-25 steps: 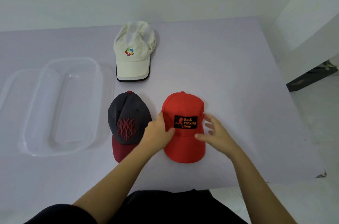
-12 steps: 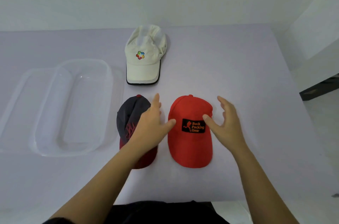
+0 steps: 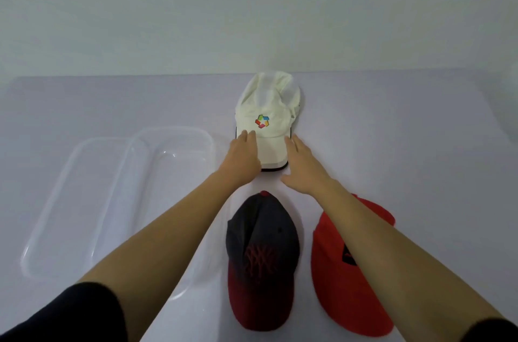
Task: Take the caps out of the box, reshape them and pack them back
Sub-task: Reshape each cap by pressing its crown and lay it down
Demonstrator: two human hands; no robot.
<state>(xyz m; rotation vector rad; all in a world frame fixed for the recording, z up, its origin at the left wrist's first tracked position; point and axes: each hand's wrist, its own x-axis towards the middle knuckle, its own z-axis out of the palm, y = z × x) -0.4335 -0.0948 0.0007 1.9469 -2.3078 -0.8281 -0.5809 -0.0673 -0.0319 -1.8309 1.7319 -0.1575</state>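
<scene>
We leave the red cap (image 3: 350,280) and reach both hands to the white cap (image 3: 266,120) beyond it, left hand (image 3: 243,155) and right hand (image 3: 304,163) open, flanking its brim; the clear box (image 3: 70,173) sits left.

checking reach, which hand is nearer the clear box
Left. The left hand sits on the white cap's brim beside the clear box; the right hand is on the brim's far side.
</scene>
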